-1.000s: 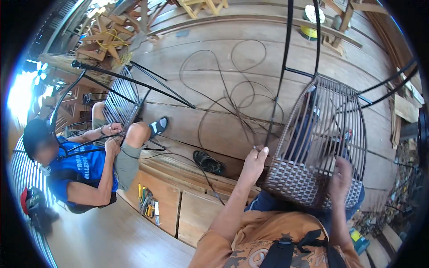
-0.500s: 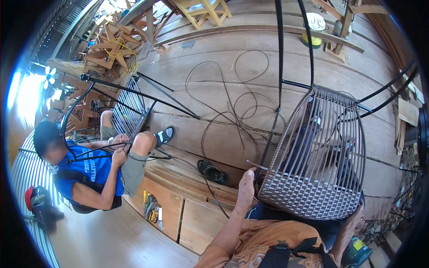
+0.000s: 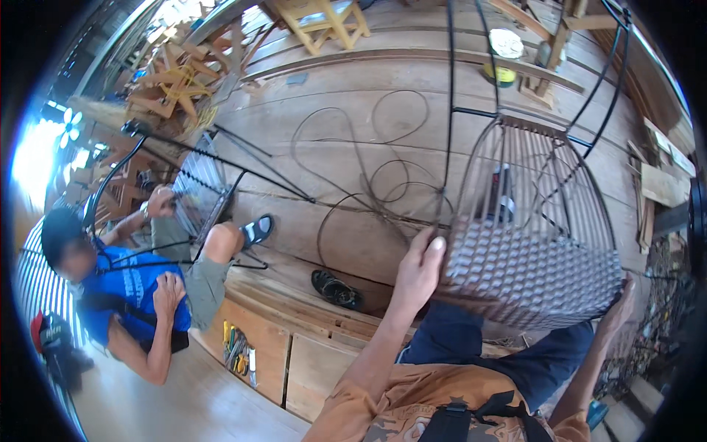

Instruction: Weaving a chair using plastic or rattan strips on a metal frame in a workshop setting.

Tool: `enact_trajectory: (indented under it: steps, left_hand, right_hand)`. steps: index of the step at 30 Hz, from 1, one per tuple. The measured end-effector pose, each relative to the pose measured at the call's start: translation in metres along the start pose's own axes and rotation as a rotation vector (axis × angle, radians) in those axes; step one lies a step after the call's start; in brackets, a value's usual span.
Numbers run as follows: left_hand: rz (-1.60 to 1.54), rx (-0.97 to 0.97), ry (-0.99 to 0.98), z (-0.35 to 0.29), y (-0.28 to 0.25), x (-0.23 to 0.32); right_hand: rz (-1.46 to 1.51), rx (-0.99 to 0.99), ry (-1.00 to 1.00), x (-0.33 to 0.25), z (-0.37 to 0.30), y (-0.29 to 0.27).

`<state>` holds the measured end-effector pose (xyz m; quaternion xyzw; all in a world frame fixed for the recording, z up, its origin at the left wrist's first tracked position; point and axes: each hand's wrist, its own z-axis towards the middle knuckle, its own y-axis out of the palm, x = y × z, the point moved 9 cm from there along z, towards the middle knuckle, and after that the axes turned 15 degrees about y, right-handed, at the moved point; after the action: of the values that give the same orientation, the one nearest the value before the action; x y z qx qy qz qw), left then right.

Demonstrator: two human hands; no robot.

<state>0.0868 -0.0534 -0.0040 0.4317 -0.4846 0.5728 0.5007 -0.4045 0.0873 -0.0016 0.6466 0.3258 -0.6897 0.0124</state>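
Observation:
A metal chair frame [image 3: 451, 110] with a half-woven seat stands tilted over my lap. Its near part is a tight brown weave [image 3: 526, 276]; beyond that, bare strands [image 3: 545, 173] run lengthwise with gaps between them. My left hand [image 3: 421, 274] grips the left edge of the woven part, thumb on top. At the right near corner, my right hand [image 3: 621, 300] holds the edge, its fingers partly hidden behind the weave. Loose brown strand [image 3: 383, 188] lies in wide loops on the floor left of the chair, one length reaching toward my left hand.
At the left a co-worker in a blue shirt [image 3: 136, 291] sits with another chair frame [image 3: 243, 173]. Hand tools [image 3: 237, 350] lie on the wooden bench edge [image 3: 313, 376]. A black sandal [image 3: 336, 287] is on the plank floor. Wooden stools [image 3: 324, 22] and a yellow-green tub [image 3: 501, 74] stand farther off.
The chair frame has turned and tilted, with its woven part moving up and right off my lap. Both my hands moved with it. The co-worker's hands have moved apart.

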Motion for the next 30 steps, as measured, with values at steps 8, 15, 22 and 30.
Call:
enact_trajectory:
  steps: [8, 15, 22, 30]
  left_hand:
    - [0.336, -0.089, 0.108, 0.061, 0.011, 0.039]
    - [0.225, -0.036, 0.088, 0.077, 0.010, 0.039]
    - [0.311, -0.056, 0.095, 0.097, 0.011, 0.040]
    - [0.406, -0.019, 0.160, 0.107, 0.005, 0.033]
  right_hand:
    - [-0.111, -0.088, -0.187, -0.010, 0.096, 0.019]
    - [-0.104, -0.067, -0.206, -0.024, 0.111, 0.029]
    - [-0.192, 0.019, -0.310, -0.044, 0.124, 0.042]
    - [0.463, -0.263, 0.056, -0.050, 0.092, 0.049]
